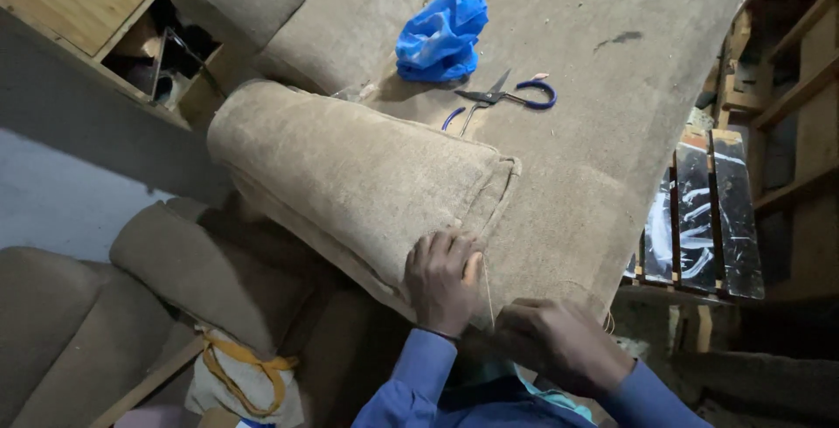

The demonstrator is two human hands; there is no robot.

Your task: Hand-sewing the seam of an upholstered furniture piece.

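A tan upholstered cushion [350, 175] lies on a fabric-covered surface [603, 131]. My left hand [441, 279] presses on the cushion's near corner, fingers curled over the seam. My right hand [559, 341] is just to the right and lower, closed around a thin pale thread [487, 293] that runs up to the cushion's corner. Whether a needle is in those fingers is hidden. Both sleeves are blue.
Blue-handled scissors [502, 96] and a crumpled blue plastic bag [441, 37] lie farther back on the fabric. More tan cushions [201, 262] sit at the lower left, beside a white bag with orange straps [240, 376]. Wooden frames with dark panels [708, 210] stand at the right.
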